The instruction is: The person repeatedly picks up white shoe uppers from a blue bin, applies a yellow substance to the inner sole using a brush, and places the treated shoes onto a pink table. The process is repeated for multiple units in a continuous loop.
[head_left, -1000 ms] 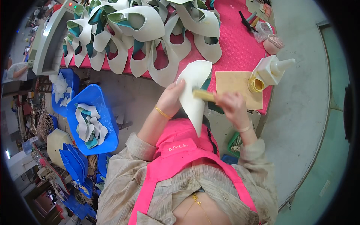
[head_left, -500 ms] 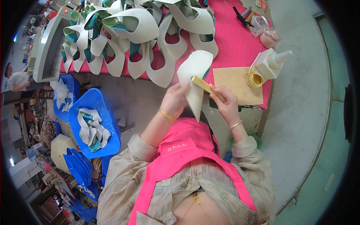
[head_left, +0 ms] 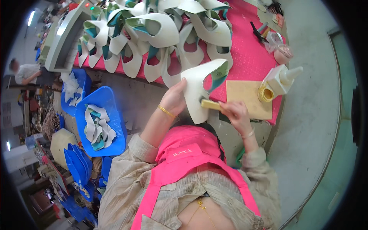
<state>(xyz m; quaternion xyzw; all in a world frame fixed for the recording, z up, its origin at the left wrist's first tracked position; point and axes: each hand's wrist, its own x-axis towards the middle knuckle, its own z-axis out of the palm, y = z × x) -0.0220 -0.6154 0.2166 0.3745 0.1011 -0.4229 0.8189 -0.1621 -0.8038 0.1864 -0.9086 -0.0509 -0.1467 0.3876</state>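
Note:
My left hand (head_left: 174, 99) grips a cream-white shoe upper piece (head_left: 198, 92) with a teal lining, held up in front of the pink table's near edge. My right hand (head_left: 234, 113) holds a brush with a yellow wooden handle (head_left: 211, 104), its head pressed against the lower right side of the piece. Just right of my hands a tan board (head_left: 245, 96) lies on the table, with a small yellow glue tin (head_left: 265, 93) and a white squeeze bottle (head_left: 283, 78) at its far corner.
Many more cream and teal shoe pieces (head_left: 161, 34) lie spread over the pink table (head_left: 245, 46). Blue plastic baskets (head_left: 100, 122) with pieces stand on the floor to my left. Another person (head_left: 25, 72) sits far left. Tools and a clear tub (head_left: 280, 48) lie at the back right.
I have turned the shoe piece so its teal inside and opening now show. The brush has dropped from the middle of the piece to its lower right edge.

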